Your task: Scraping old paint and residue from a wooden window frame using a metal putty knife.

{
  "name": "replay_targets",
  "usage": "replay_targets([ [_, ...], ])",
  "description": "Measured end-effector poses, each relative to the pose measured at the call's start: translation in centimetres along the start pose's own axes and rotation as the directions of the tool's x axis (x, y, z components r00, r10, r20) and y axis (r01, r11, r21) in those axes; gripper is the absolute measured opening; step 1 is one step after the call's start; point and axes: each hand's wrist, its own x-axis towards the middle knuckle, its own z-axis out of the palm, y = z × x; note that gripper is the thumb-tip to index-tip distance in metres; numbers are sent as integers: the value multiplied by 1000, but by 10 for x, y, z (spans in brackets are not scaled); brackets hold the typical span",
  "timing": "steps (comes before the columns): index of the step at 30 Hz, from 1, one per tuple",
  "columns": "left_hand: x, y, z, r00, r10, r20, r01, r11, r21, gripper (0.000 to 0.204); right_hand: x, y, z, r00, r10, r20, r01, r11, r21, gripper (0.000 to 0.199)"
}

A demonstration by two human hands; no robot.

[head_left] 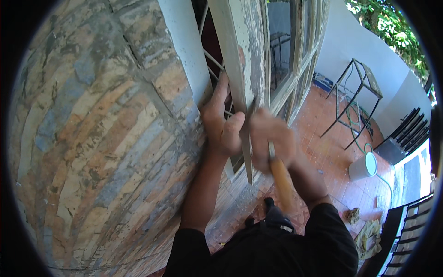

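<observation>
A wooden window sash (251, 51) with flaking pale paint stands swung out from the wall, its edge toward me. My left hand (221, 122) holds that edge, thumb on the near side and a finger stretched up along it. My right hand (273, 138), smeared by motion, is closed round a wooden-handled tool (282, 182) close against the sash. The handle points down toward me, and a bit of metal shows below the fingers. A dark tip (255, 102) shows above the hand at the peeling paint; the tool's exact kind is hidden by my grip.
A stone-clad wall (110, 138) rises close on my left. Behind the sash are white window bars (212, 59). To the right, a metal-framed stand (353, 99), a white bucket (363, 167), a green hose and a crumpled cloth (368, 239) are on the tiled floor (318, 134).
</observation>
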Motion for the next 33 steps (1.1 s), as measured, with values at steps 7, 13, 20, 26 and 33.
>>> replay_targets([
  [7, 4, -2, -1, 1000, 1, -3, -1, 1000, -9, 75, -8, -14, -3, 992, 94, 84, -95, 995, 12, 17],
  [13, 0, 2, -4, 998, -58, 2, 58, 998, 36, 76, 8, -16, 1, 975, -215, -58, 219, 971, 95, 20],
  [20, 0, -1, -3, 1000, -12, 12, 12, 1000, 8, 74, 3, -19, 4, 984, -160, -77, 170, 976, 135, 19],
  [26, 0, -2, -8, 999, 29, 16, -30, 997, 70, 73, 1, -10, 3, 985, -131, -114, 133, 991, 10, 21],
  [33, 3, 0, -7, 1000, 6, -3, -6, 998, 56, 74, 2, -4, -8, 997, 31, -76, -35, 998, -52, 20],
])
